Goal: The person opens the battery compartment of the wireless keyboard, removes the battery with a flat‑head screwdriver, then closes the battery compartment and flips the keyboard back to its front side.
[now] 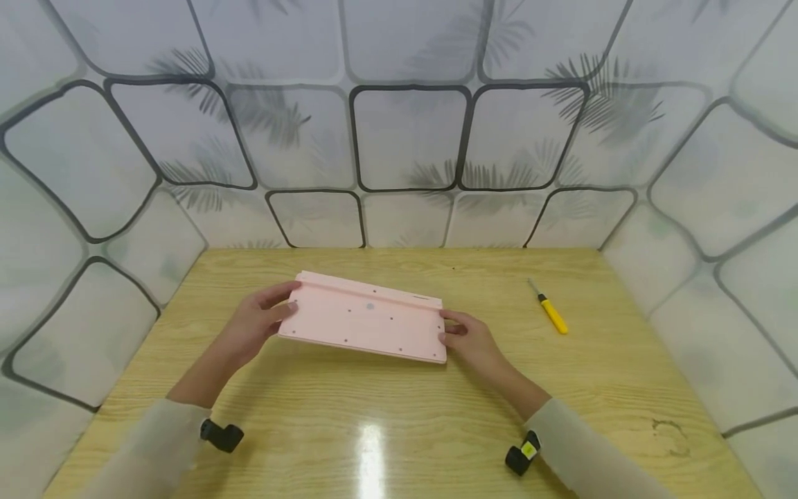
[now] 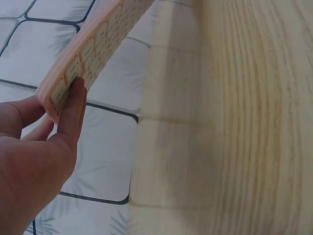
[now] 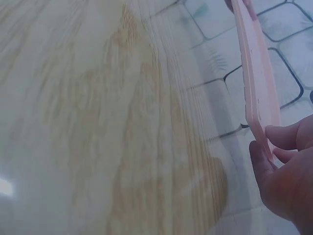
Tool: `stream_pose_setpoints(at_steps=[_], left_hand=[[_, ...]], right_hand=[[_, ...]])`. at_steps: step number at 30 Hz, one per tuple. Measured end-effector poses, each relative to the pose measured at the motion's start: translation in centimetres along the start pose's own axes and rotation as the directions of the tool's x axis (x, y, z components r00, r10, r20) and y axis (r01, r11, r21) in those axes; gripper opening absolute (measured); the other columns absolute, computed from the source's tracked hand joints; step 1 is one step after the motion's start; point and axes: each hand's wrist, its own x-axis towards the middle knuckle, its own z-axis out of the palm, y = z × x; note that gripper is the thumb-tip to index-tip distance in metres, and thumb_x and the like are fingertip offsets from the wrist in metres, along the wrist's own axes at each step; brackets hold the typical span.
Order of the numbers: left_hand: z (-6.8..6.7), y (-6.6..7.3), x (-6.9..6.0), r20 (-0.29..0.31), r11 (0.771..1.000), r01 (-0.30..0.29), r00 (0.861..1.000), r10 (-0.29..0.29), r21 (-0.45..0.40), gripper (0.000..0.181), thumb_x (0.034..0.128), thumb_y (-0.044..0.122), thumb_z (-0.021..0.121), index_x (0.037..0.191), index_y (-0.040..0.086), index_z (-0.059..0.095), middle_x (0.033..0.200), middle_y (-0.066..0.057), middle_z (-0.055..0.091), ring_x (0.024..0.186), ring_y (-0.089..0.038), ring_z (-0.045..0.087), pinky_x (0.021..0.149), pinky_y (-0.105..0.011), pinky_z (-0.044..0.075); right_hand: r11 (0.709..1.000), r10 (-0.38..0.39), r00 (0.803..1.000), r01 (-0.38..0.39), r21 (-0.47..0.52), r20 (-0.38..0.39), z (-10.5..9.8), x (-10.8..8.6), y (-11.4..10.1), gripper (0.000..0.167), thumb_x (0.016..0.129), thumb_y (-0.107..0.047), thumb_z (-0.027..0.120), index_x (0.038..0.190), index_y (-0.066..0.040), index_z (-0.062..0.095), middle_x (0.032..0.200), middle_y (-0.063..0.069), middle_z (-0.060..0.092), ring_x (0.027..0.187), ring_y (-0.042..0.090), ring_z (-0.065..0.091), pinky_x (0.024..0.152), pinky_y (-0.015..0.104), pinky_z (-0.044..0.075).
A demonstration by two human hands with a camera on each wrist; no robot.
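Observation:
A pink keyboard (image 1: 368, 319) is held above the table with its underside, dotted with small screws, facing the head camera. My left hand (image 1: 258, 322) pinches its left end between thumb and fingers. At the opposite end, my right hand (image 1: 470, 339) grips the edge the same way. Pale keys on the keyboard (image 2: 93, 49) show in the left wrist view, where fingers of the left hand (image 2: 44, 156) touch the key side. From the right wrist, the keyboard (image 3: 259, 73) appears nearly edge-on, with the right hand (image 3: 288, 171) at its near corner.
A screwdriver (image 1: 552, 313) with a yellow handle lies on the wooden table (image 1: 299, 430), right of the keyboard. Patterned cloth walls (image 1: 408, 138) enclose the table at the back and both sides. A ring-shaped mark (image 1: 679, 436) shows at the table's right.

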Motion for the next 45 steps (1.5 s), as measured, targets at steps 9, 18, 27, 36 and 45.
stream_pose_setpoints(at_steps=[9, 18, 27, 36, 45], left_hand=[[1.4, -1.9, 0.9, 0.057, 0.998, 0.030, 0.998, -0.033, 0.047, 0.056, 0.1041, 0.011, 0.055, 0.156, 0.003, 0.036, 0.162, -0.021, 0.029, 0.122, -0.009, 0.056, 0.092, -0.020, 0.052], [3.2, -3.4, 1.7, 0.083, 0.997, 0.027, 0.996, -0.034, 0.075, 0.053, 0.1040, 0.002, 0.050, 0.154, -0.001, 0.036, 0.161, -0.025, 0.030, 0.144, -0.037, 0.037, 0.096, -0.020, 0.050], [5.0, -4.3, 2.4, 0.087, 0.995, 0.041, 0.995, -0.048, 0.089, 0.052, 0.1026, 0.004, 0.054, 0.152, -0.002, 0.040, 0.157, -0.028, 0.036, 0.142, -0.037, 0.041, 0.100, -0.029, 0.051], [7.2, -4.7, 2.9, 0.014, 0.983, 0.103, 0.994, -0.106, 0.154, 0.048, 0.1009, 0.002, 0.056, 0.148, -0.001, 0.048, 0.154, -0.027, 0.042, 0.140, -0.037, 0.046, 0.103, -0.036, 0.050], [8.2, -4.7, 3.3, -0.020, 0.979, 0.116, 0.993, -0.115, 0.166, 0.047, 0.0998, -0.002, 0.054, 0.147, 0.000, 0.050, 0.158, -0.023, 0.037, 0.146, -0.036, 0.037, 0.109, -0.046, 0.043]], right_hand=[[0.999, 0.031, 0.999, -0.031, -0.024, 0.004, -2.2, 0.1, 1.1, 0.048, 0.094, -0.006, 0.069, 0.141, -0.006, 0.058, 0.141, 0.017, 0.057, 0.119, 0.032, 0.062, 0.091, 0.034, 0.055], [0.995, 0.021, 0.999, -0.018, -0.094, 0.036, -4.2, 0.2, 2.1, 0.049, 0.097, -0.009, 0.067, 0.144, -0.005, 0.055, 0.149, 0.018, 0.052, 0.125, 0.035, 0.059, 0.100, 0.042, 0.053], [0.990, 0.018, 0.999, -0.012, -0.140, 0.043, -6.0, 0.4, 2.8, 0.045, 0.098, -0.007, 0.063, 0.143, -0.002, 0.055, 0.147, 0.020, 0.053, 0.125, 0.035, 0.058, 0.103, 0.046, 0.050], [0.986, 0.045, 0.998, -0.038, -0.163, 0.043, -7.0, 0.7, 3.4, 0.045, 0.099, -0.006, 0.062, 0.144, -0.002, 0.054, 0.145, 0.021, 0.054, 0.124, 0.035, 0.057, 0.103, 0.047, 0.049], [0.985, 0.042, 0.999, -0.038, -0.169, 0.020, -6.8, 0.4, 3.4, 0.044, 0.101, -0.004, 0.058, 0.144, 0.000, 0.052, 0.146, 0.021, 0.053, 0.127, 0.035, 0.054, 0.106, 0.050, 0.046]])
